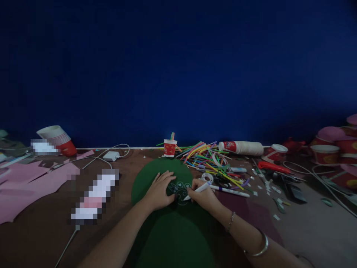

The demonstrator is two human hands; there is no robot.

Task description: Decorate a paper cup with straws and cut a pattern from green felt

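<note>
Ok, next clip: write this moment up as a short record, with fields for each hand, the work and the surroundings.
Left hand: the left hand lies on the green sheet, fingers spread
Right hand: the right hand grips a white marker, tip down at the drawings
Work: white line drawings between the hands, partly hidden
Far edge: red cup holding some strips
Right side: pile of colourful strips, tape roll, cup stack on its side
Left side: pink paper, white charger
</note>
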